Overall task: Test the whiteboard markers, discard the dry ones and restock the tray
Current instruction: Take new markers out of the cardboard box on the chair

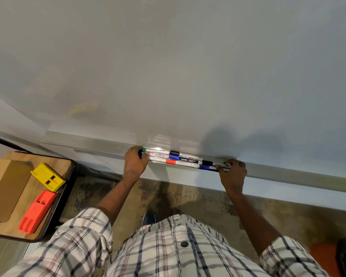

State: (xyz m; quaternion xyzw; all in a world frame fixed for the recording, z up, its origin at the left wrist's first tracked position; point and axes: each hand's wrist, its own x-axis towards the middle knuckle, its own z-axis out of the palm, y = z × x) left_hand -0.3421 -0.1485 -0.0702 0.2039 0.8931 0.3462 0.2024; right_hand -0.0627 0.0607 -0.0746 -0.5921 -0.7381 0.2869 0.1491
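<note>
A person in a checked shirt (168,252) stands facing a whiteboard (168,66) that fills the upper part of the frame. A long metal tray (288,172) runs along the board's lower edge, slanting down from the left middle to the right edge. A bundle of markers (180,159) lies lengthwise in the tray at the centre of the frame, packed side by side and end to end, with white and black barrels and caps in green, blue, black and red. The left hand (135,162) grasps the left end of the bundle, its fingers and thumb curled round the green and blue caps. The right hand (233,172) holds the right end, thumb and curled fingers pinching the last barrels just past a blue cap. In the lower left stands a small wooden table (67,164) carrying a cardboard box (6,184), a yellow plastic block (47,176) and an orange-red one (37,211) nearer the viewer. A dark shoe (148,218) shows on the mottled floor below the tray.
</note>
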